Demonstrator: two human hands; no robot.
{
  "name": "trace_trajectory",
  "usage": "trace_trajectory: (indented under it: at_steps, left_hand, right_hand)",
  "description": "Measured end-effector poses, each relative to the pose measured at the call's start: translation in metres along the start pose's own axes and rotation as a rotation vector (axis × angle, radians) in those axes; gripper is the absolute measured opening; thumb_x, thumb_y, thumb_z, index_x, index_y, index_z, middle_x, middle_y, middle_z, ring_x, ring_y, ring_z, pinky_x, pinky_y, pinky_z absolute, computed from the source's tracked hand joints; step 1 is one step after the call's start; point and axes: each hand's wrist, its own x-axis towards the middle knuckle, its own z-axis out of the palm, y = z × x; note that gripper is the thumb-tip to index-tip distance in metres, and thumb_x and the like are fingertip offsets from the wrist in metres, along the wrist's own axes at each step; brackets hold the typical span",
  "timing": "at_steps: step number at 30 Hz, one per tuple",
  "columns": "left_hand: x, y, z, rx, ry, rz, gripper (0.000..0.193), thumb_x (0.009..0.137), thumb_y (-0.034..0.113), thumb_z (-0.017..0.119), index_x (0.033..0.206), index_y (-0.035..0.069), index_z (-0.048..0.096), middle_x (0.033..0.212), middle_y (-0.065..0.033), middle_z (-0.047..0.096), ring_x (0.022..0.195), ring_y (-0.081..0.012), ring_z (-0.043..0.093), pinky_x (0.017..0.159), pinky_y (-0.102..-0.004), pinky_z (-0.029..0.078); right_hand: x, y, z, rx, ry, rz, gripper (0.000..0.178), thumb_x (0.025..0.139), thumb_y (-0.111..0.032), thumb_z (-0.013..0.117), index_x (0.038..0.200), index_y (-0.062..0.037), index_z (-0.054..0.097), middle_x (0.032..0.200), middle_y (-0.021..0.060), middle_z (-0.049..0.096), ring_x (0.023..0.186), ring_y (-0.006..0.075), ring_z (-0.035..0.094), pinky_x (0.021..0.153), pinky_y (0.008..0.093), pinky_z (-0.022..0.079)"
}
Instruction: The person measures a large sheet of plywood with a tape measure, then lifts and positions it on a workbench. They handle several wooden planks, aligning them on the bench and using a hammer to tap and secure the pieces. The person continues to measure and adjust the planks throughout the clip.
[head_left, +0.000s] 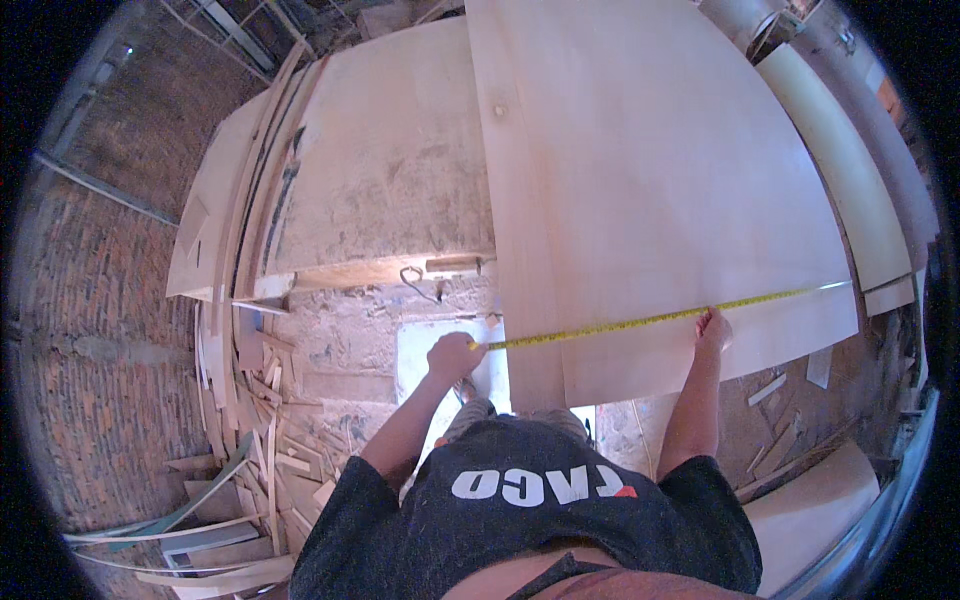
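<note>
A yellow tape measure (600,327) is drawn out across the near part of a large pale plywood sheet (650,170). Its far end reaches the sheet's right edge. Just off the sheet's left edge, my left hand (455,356) is closed round the near end of the tape; the fist hides most of what it grips. My right hand (711,332) is over the sheet, fingers pinched at the tape's near edge partway along it. Whether those fingers also hold something small cannot be made out.
Left of the sheet stands a wide wooden worktop (390,150), with long boards (262,180) along its left side. Wood offcuts (290,440) litter the floor at left, beside a brick wall (110,330). Curved panels (840,160) lean at far right; scraps (775,440) lie below.
</note>
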Motion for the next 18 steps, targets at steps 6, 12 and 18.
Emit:
trace_trajectory:
  at_steps: [6,12,18]
  left_hand:
    - [-0.011,0.012,-0.004,-0.1,-0.029,0.046,0.052,0.085,0.057,0.066,0.105,0.011,0.078,0.107,-0.0139,0.075,0.102,-0.0354,0.071,0.088,-0.0497,0.056]
    - [-0.006,0.036,0.01,-0.116,-0.05,0.164,0.049,0.09,0.053,0.064,0.108,0.008,0.076,0.109,-0.0183,0.073,0.105,-0.0364,0.07,0.091,-0.0491,0.055]
    - [-0.012,0.065,-0.001,-0.225,-0.089,0.187,0.05,0.091,0.051,0.062,0.115,0.009,0.076,0.109,-0.0189,0.074,0.104,-0.0377,0.07,0.093,-0.0498,0.055]
  right_hand:
    - [-0.036,-0.027,-0.007,0.328,-0.095,0.017,0.013,0.097,-0.016,0.065,0.103,-0.0047,0.064,0.088,0.005,0.067,0.075,0.018,0.066,0.068,0.0337,0.057]
    - [-0.022,-0.049,-0.022,0.562,-0.245,-0.057,0.021,0.104,-0.026,0.059,0.115,-0.0097,0.064,0.095,0.005,0.068,0.081,0.0208,0.066,0.081,0.0366,0.059]
    - [-0.069,-0.094,-0.001,0.378,-0.295,-0.161,0.042,0.107,-0.043,0.054,0.131,-0.009,0.061,0.112,0.0063,0.065,0.1,0.0216,0.062,0.089,0.0413,0.056]
